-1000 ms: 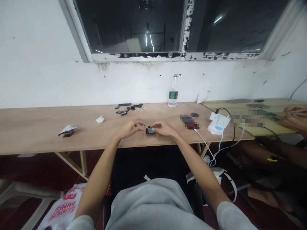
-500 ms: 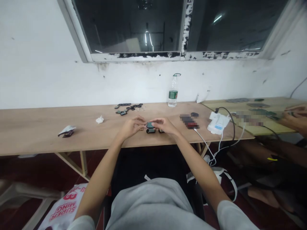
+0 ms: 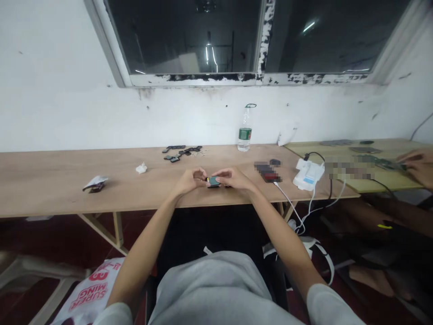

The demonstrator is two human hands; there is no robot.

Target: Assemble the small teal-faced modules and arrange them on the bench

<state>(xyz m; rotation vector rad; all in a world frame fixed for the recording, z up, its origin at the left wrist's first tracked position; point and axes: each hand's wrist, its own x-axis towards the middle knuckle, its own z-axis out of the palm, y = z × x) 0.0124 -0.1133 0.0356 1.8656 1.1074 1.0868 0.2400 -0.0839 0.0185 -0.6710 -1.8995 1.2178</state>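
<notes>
Worktop [image 3: 50,180] of pale wood runs wide at the left, carrying a torn wrapper [image 3: 94,184], a crumpled paper [image 3: 141,168] and scattered dark parts [image 3: 181,152] near the wall. Close to the front edge, the left hand [image 3: 190,179] curls its fingertips onto the left end of a small dark module [image 3: 214,181], and the right hand [image 3: 233,177] pinches its other end. Rightward stand a water bottle [image 3: 244,131] and a white charger [image 3: 307,174], its cables dropping over the edge. A co-worker's hand [image 3: 417,164] is at far right.

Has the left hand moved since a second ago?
Yes: the left hand edged rightward, away from the crumpled tissue, reaching the dark part in the right hand.
</notes>
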